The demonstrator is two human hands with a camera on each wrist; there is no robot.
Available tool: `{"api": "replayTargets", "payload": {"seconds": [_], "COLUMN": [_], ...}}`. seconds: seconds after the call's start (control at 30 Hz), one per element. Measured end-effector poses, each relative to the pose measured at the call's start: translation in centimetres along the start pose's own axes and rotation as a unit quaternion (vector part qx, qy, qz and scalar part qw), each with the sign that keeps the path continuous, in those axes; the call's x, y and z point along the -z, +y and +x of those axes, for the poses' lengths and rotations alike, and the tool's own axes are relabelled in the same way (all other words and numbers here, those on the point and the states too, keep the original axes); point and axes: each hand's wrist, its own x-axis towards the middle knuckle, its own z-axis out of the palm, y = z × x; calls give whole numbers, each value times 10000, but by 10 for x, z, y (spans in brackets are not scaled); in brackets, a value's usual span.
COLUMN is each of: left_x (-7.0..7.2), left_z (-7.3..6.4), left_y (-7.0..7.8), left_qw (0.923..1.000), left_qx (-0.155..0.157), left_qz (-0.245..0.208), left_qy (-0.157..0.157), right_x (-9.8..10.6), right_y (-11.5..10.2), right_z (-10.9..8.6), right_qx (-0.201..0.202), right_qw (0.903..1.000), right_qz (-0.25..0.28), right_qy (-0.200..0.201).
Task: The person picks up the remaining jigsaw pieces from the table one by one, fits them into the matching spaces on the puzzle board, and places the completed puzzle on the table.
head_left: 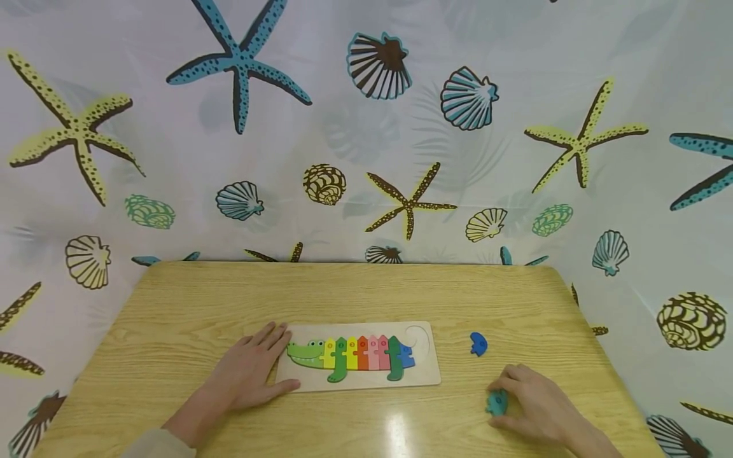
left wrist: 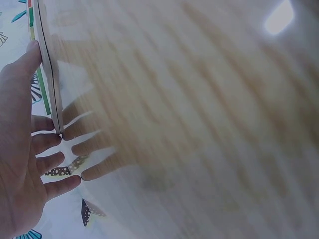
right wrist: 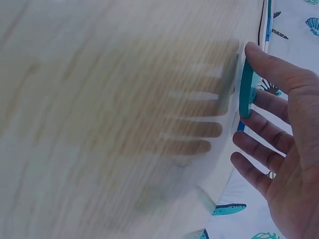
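Observation:
A wooden puzzle board (head_left: pixel 357 380) lies mid-table, with a crocodile built from several coloured, numbered pieces. Its curled tail outline at the right end holds no piece. My left hand (head_left: pixel 252 366) rests on the board's left end, fingers straight and thumb along the near edge. At the right, my right hand (head_left: pixel 535 404) pinches a teal puzzle piece (head_left: pixel 497 402) between thumb and fingers. In the right wrist view that teal piece (right wrist: pixel 246 89) stands edge-on, just off the tabletop. Farther back, a blue puzzle piece (head_left: pixel 478 344) lies between the board and my right hand.
The wood-grain table (head_left: pixel 229 289) has a bright light reflection near its front. Behind and beside it hangs a white cloth (head_left: pixel 321 248) printed with starfish and shells.

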Motion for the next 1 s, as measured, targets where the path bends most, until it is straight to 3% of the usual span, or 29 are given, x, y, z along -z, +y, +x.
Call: {"api": "replayTargets", "payload": {"seconds": [1.0], "left_x": [3], "left_z": [0], "left_y": [1], "left_qw": [9999], "left_qx": [6], "left_qz": [-44], "left_qy": [-134], "right_x": [-12], "right_y": [-16], "right_z": [31], "right_qx": [151], "right_qw": [9991], "right_qz": [198], "right_qy": [350]}}
